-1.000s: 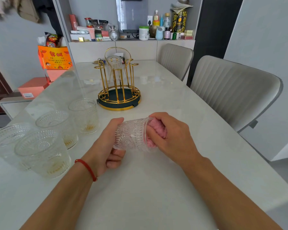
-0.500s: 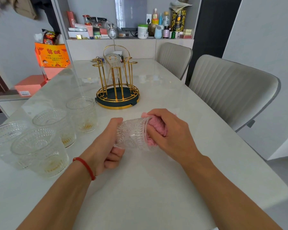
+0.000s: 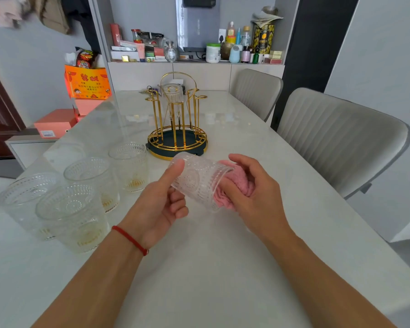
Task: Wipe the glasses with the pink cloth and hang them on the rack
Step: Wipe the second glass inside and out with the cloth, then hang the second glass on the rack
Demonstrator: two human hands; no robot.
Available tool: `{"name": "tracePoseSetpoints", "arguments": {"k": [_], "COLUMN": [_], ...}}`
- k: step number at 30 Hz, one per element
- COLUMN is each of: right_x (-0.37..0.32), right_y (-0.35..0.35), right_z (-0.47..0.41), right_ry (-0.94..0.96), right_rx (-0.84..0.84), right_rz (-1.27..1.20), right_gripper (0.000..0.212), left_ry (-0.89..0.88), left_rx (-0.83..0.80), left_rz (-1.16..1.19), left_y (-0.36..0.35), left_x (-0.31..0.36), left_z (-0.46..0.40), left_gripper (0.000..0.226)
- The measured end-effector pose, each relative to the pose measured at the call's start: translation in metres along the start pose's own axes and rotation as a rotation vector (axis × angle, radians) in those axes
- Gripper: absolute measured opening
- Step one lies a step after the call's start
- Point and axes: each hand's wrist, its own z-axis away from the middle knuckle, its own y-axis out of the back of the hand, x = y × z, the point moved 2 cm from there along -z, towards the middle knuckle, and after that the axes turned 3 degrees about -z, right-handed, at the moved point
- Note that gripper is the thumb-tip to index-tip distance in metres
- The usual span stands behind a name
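Glass (image 3: 199,183): rigid, fragile, embossed wall aids grip. Left hand (image 3: 160,204) fingers clamp its base; right hand (image 3: 251,192) fingers pinch the soft pink cloth (image 3: 237,185) at the mouth.

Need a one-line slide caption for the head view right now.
Left hand holds an embossed glass sideways while the right hand pushes the pink cloth into it, before the gold rack.

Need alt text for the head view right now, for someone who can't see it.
The left hand holds a clear glass on its side while the right hand pushes a pink cloth into its mouth. Four glasses wait left; the gold rack holds one.
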Motion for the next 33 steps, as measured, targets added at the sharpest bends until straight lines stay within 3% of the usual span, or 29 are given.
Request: {"name": "tracePoseSetpoints", "arguments": {"k": [3,7,11,14,16,19,24,27,29,33], "right_x": [0.004,-0.008,-0.034,-0.057,-0.061,-0.050,-0.046,-0.055,-0.051,-0.036], "right_y": [0.008,0.021,0.017,-0.001,-0.012,-0.002,0.007,-0.006,0.002,0.025], "right_z": [-0.007,-0.013,-0.014,-0.018,-0.018,-0.015,-0.028,-0.028,-0.025,-0.040], "right_ry": [-0.064,-0.186,-0.028,0.149,0.246,0.283,0.261,0.309,0.318,0.173], "right_rx": [-0.051,0.013,-0.069,-0.319,-0.433,-0.406,-0.275,-0.332,-0.363,-0.244], "right_rz": [-0.088,-0.295,-0.313,-0.212,-0.045,0.075,0.052,0.078,0.053,-0.060], "right_gripper": [0.043,0.017,0.022,0.036,0.039,0.037,0.021,0.026,0.018,0.026], "left_ry": [-0.240,-0.481,-0.702,-0.833,-0.845,-0.816,-0.866,-0.834,-0.804,-0.692], "left_rx": [0.014,0.238,0.341,0.323,0.337,0.339,0.224,0.227,0.231,0.287], "left_rz": [-0.009,-0.259,-0.682,-0.894,-0.936,-0.894,-1.085,-1.061,-1.057,-0.985], "left_y": [0.005,0.012,0.001,-0.014,-0.018,-0.014,-0.021,-0.024,-0.020,-0.016], "left_x": [0.005,0.013,0.018,0.018,0.023,0.037,0.041,0.050,0.058,0.074], "left_z": [-0.001,0.004,0.011,0.006,0.003,0.004,0.005,0.003,0.002,-0.004], "left_gripper": [0.044,0.060,0.069,0.062,0.055,0.060,0.058,0.054,0.052,0.035]}}
